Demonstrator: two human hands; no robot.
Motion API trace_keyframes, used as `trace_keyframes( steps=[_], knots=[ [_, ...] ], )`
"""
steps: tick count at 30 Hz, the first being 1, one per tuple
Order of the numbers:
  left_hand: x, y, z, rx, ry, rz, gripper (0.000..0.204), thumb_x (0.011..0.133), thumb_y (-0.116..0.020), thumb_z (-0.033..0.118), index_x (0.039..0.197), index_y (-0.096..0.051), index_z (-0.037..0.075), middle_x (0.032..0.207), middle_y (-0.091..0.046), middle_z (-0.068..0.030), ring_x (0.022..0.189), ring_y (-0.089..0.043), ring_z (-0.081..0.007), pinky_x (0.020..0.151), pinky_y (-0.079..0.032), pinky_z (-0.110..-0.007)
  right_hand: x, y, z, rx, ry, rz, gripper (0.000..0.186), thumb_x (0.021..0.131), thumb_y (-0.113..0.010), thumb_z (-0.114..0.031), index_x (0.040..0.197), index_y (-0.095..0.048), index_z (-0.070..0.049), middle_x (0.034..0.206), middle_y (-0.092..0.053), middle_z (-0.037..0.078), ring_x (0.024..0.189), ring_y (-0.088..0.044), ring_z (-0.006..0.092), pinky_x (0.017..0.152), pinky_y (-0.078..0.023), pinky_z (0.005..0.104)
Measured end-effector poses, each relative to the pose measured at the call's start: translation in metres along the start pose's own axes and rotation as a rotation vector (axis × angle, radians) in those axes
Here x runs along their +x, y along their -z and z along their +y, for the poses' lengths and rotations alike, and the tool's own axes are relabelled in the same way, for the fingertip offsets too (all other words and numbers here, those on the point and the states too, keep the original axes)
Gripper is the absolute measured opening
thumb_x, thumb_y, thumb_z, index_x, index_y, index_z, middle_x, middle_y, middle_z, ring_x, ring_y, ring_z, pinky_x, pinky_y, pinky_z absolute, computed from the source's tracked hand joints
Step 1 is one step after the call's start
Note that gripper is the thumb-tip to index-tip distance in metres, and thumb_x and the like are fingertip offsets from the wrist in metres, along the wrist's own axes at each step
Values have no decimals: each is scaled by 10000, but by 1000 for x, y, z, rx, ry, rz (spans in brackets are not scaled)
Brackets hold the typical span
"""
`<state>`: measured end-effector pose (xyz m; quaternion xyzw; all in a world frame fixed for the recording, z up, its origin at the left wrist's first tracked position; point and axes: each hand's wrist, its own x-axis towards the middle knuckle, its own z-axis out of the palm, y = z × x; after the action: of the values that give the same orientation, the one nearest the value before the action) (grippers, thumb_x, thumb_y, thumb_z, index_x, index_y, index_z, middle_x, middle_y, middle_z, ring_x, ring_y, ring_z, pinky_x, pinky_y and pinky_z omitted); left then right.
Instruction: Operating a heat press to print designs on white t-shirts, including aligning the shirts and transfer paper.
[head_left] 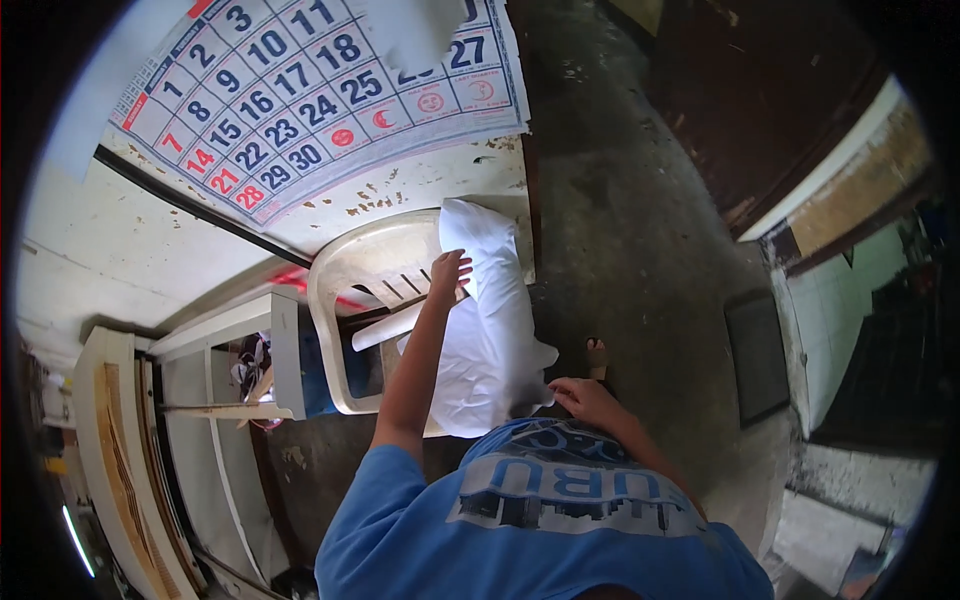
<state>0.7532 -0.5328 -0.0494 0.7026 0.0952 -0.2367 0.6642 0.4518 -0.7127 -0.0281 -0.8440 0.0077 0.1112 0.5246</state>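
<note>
A crumpled white cloth (pixel 485 310) lies over the seat and right side of a white plastic armchair (pixel 332 290), its top end up against the backrest. My left hand (pixel 450 270) reaches out over the chair to the cloth's upper left edge, and its fingers look apart. Close to my body, my right hand (pixel 588 402) is at the cloth's lower right corner. Its fingertips come together on the fabric there, although the grip is partly hidden. The middle of the cloth bulges and is wrinkled.
A large paper calendar (pixel 300 100) covers the worn white panel behind the chair. Left of the chair stands a grey-white shelf unit (pixel 230 330) with things inside. Dark concrete floor (pixel 640 230) runs along the right, with a dark mat (pixel 757 358) beside a doorway.
</note>
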Motion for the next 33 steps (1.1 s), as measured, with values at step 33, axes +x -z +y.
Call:
trace_keyframes(
  steps=[33],
  knots=[
    [-428, -90, 7, -532, -722, 847, 145, 913, -437, 105, 1025, -470, 18, 962, -547, -49, 870, -542, -115, 745, -455, -250, 26, 20, 9, -522, 904, -663, 300, 726, -628, -281, 952, -598, -86, 768, -595, 125, 854, -558, 293, 850, -315, 529]
  ],
)
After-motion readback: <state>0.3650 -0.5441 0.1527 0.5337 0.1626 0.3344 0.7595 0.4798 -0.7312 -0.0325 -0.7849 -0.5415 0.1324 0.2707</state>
